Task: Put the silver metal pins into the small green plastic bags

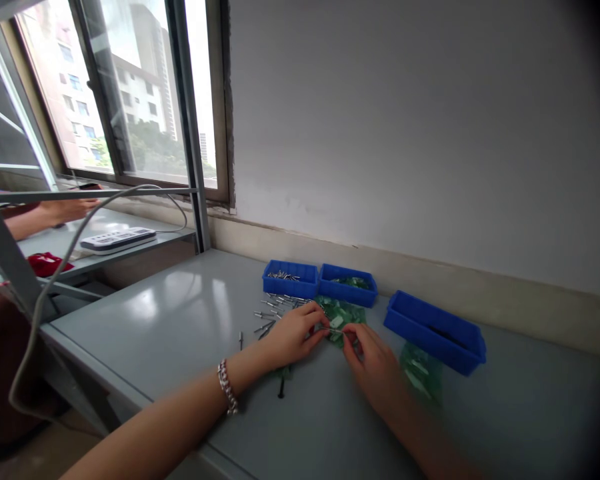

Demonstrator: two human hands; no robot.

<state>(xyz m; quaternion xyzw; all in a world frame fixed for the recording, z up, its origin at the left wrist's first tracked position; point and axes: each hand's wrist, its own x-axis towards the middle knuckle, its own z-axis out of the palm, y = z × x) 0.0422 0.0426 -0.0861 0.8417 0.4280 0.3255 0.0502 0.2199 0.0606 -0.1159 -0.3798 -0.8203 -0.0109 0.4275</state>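
Note:
Between my two hands is a thin metal pin (335,331), held level by its ends. The fingertips of my left hand (294,335) pinch one end, and those of my right hand (373,357) close on the other. Green plastic bags (347,312) with pale pieces lie just behind my fingers. Scattered to the left of them are several small metal rods with thicker sections (275,308). A dark screw-like piece (281,389) sticks out in front of my left wrist, beside a bit of green plastic partly hidden by it.
Three blue bins stand along the wall: one with small metal parts (304,285), one with green bags (325,288), one with something dark (405,323). Another green bag (420,373) lies at right. Leftward are a grey shelf frame (199,167), a power strip (120,240) and another person's hand (70,210).

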